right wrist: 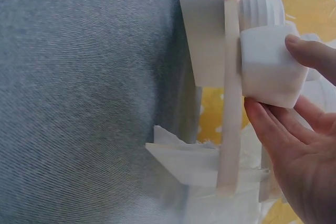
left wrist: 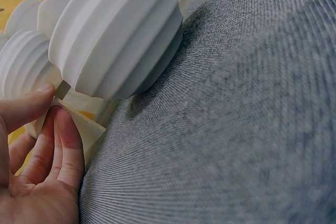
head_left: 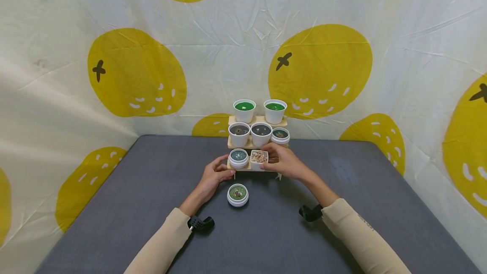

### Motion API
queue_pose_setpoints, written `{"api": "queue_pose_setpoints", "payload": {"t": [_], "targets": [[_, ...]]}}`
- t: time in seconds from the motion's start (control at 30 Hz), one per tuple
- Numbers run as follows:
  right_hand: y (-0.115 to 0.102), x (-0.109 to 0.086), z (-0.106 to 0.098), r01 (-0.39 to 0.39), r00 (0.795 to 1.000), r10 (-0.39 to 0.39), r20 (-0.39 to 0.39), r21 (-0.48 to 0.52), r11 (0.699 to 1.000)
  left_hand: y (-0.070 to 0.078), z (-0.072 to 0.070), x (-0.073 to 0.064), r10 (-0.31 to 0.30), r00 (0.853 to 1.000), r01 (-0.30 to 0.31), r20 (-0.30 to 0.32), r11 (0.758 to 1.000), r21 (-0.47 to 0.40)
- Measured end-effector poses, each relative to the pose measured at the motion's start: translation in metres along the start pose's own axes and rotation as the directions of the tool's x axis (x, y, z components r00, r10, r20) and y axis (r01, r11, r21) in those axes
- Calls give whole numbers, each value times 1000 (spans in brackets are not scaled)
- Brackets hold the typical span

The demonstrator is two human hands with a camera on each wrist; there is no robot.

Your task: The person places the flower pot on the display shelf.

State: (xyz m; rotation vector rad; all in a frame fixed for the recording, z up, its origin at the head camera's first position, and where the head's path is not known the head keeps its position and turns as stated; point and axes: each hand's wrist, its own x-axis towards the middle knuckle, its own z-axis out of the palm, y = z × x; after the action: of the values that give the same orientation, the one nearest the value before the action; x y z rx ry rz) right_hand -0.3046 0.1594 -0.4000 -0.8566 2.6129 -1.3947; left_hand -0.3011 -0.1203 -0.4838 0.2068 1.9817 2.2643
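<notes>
A three-step wooden stand (head_left: pixel 259 119) with small white pots stands on the table. My left hand (head_left: pixel 210 179) grips the left end of its lowest step, thumb on top and fingers beneath, as the left wrist view shows. With my right hand (head_left: pixel 288 163) I hold a square white pot (right wrist: pixel 270 66) between thumb and fingers. It sits at the lowest step, filled with pale pebble-like bits (head_left: pixel 259 156). Left of it on that step is a ribbed round pot (head_left: pixel 238 159) with a grey-blue top. Another ribbed pot (head_left: pixel 237 195), green-topped, stands on the table in front.
Two tall pots with green tops, a left one (head_left: pixel 244 111) and a right one (head_left: pixel 274 111), stand on the top step. The middle step bears two dark-topped pots (head_left: pixel 239 135) and a ribbed pot (head_left: pixel 280 135). Behind the grey table (head_left: pixel 152 172) hangs a fruit-printed cloth (head_left: pixel 228 67).
</notes>
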Motion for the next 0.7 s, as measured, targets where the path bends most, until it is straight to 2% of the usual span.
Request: {"api": "queue_pose_setpoints", "payload": {"t": [0.23,0.7], "targets": [[2,-3,4,-31,998,33,-61,19,999,-1,-1,0,4,1000,-4,6,1000,2],[7,-2,8,-53,991,59,-117,52,997,-1,0,1,4,1000,-4,3,1000,4]]}}
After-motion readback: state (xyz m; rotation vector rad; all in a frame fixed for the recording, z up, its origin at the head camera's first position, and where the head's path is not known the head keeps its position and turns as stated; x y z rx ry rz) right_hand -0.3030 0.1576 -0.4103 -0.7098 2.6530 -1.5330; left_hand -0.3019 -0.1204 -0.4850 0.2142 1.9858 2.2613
